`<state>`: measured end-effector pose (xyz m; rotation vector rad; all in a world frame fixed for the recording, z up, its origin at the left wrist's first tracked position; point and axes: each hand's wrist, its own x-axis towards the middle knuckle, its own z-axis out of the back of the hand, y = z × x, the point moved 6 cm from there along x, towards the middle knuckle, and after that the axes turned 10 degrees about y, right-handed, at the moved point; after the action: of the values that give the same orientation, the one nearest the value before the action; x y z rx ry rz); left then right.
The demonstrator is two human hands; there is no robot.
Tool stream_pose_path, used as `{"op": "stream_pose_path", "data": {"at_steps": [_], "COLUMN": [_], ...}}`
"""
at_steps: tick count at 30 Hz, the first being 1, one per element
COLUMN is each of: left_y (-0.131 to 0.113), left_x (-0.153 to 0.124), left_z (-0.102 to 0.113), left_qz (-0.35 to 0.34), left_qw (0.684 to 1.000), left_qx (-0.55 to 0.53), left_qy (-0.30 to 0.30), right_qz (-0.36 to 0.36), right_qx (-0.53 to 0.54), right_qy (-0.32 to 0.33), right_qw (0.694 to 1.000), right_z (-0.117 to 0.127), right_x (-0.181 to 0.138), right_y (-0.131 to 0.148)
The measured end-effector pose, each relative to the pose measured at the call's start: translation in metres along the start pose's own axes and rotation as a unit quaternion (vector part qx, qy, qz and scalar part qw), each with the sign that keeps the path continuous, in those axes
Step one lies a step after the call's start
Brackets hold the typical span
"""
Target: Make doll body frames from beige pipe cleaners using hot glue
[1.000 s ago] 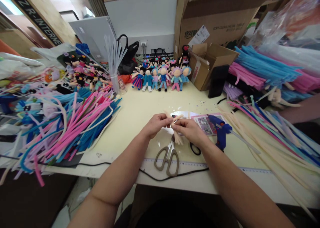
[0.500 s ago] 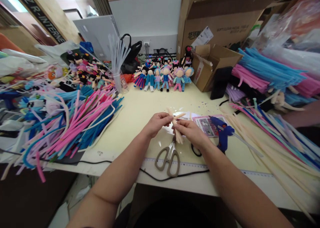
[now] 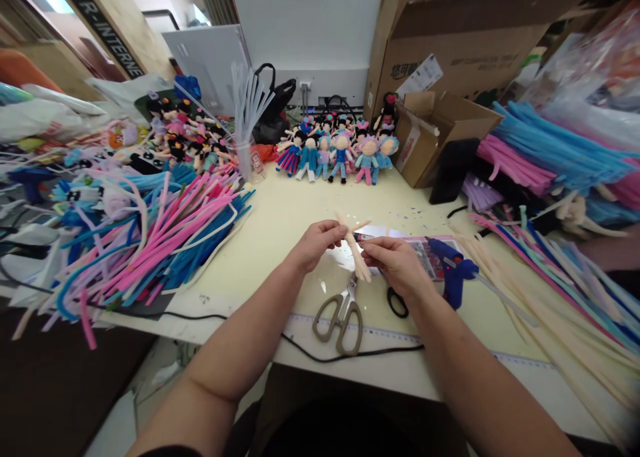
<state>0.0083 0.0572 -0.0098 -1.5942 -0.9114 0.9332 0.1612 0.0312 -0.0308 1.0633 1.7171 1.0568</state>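
Over the middle of the pale yellow table [image 3: 280, 223], my left hand [image 3: 317, 242] and my right hand [image 3: 395, 263] both pinch a small bundle of cream pipe cleaners [image 3: 356, 251]. The bundle is twisted where the fingers meet; short ends stick up and its longer legs hang down toward the grey-handled scissors [image 3: 342, 311]. Both hands have their fingers closed on the bundle.
A blue glue gun [image 3: 453, 270] lies right of my hands on a printed card. Heaps of pink and blue pipe cleaners [image 3: 165, 243] fill the left, cream ones [image 3: 530, 290] the right. Finished little dolls [image 3: 340, 153] stand at the back by cardboard boxes [image 3: 440, 137]. A black cable [image 3: 300, 347] runs along the front edge.
My hands have stayed together on the cream bundle, working it slightly; the bundle now hangs a little more to the right. The view has shifted a bit.
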Motion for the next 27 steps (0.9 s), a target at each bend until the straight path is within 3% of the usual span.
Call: {"op": "stream_pose_path", "data": {"at_steps": [6, 14, 18, 20, 24, 27], "left_y": [0.002, 0.007, 0.008, 0.009, 0.007, 0.006], "left_x": [0.002, 0.004, 0.006, 0.006, 0.006, 0.006], "left_z": [0.002, 0.004, 0.006, 0.007, 0.009, 0.009], "left_qz": [-0.001, 0.001, -0.003, -0.001, 0.000, -0.001], "left_qw": [1.000, 1.000, 0.999, 0.999, 0.999, 0.998], "left_qx": [0.010, 0.030, 0.041, 0.047, 0.051, 0.059], "left_qy": [0.002, -0.003, -0.002, -0.007, -0.015, -0.017], "right_qz": [0.012, 0.120, 0.109, 0.095, 0.039, 0.030], "right_qx": [-0.014, -0.129, -0.190, -0.204, -0.131, -0.159], "right_qy": [-0.012, -0.027, -0.059, -0.051, 0.002, -0.010], "right_qw": [1.000, 0.984, 0.974, 0.973, 0.991, 0.987], "right_z": [-0.005, -0.007, -0.004, -0.005, -0.008, -0.004], "right_x": [-0.005, -0.009, -0.011, -0.009, 0.000, 0.001], "right_y": [0.009, 0.023, 0.022, 0.019, 0.006, 0.004]}}
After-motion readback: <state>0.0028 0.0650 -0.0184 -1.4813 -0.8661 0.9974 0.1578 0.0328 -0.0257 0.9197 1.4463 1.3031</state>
